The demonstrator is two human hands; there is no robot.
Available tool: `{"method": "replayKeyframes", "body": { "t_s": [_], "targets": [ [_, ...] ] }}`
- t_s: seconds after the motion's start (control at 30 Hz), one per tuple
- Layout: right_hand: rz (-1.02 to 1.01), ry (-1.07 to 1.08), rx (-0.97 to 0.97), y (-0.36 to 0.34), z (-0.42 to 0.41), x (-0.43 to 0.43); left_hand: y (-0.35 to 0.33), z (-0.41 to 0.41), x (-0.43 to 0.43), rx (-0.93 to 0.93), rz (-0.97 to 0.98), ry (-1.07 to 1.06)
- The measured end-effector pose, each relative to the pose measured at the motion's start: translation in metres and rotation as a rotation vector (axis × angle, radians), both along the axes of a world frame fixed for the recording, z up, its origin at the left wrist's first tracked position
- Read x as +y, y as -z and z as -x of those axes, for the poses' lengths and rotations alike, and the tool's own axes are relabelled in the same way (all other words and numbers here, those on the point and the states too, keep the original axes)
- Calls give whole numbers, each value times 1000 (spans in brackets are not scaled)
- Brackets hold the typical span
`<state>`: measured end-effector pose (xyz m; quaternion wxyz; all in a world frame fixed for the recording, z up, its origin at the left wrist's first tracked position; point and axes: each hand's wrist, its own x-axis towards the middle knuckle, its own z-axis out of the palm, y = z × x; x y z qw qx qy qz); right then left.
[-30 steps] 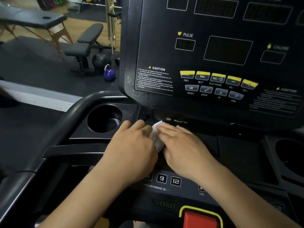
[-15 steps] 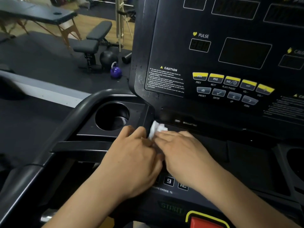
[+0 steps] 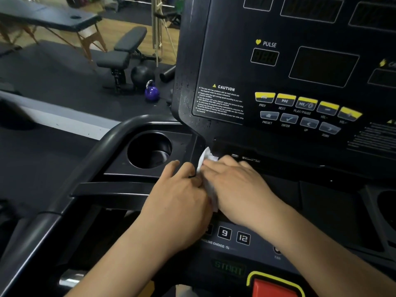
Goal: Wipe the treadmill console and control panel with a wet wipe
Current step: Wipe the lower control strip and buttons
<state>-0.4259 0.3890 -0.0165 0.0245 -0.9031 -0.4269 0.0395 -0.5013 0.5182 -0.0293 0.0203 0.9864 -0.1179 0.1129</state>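
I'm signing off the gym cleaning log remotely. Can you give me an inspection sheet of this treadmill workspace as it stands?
Surface: treadmill console, displays dark, specks along its left edge; control panel partly covered by the hands.
Job's things: white wet wipe, crumpled, at the console's lower left corner.
Clutter: nothing seen; cup holder shows only its bottom.
Hands: right hand presses the wipe with fairly straight fingers; left hand touches the wipe's edge, any pinch hidden.
Cables: nothing seen.
Surroundings: weight bench, purple kettlebell, massage table on the gym floor to the left.
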Motion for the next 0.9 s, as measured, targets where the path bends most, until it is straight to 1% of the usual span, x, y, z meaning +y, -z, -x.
{"method": "replayKeyframes", "body": {
  "t_s": [0.17,0.3,0.4,0.47,0.6,0.67,0.8,0.9],
  "targets": [
    [40,67,-18,0,3,-7,1,-5,1,-22,1,18],
    [4,104,5,-5,8,-25,1,-9,1,-18,-6,13],
    [-26,75,11,-2,0,-6,2,-10,1,14,80,51],
    [-32,40,-1,0,-3,4,1,-9,2,32,104,49],
    [27,80,-8,-1,4,-19,2,-7,6,85,12,39],
    [16,113,-8,-3,8,-30,5,-7,6,90,-20,27],
    [-26,105,24,-1,2,-7,4,-9,3,49,-7,6],
    [-9,107,-4,1,4,-1,1,-11,6,45,-20,18]
  ]
}}
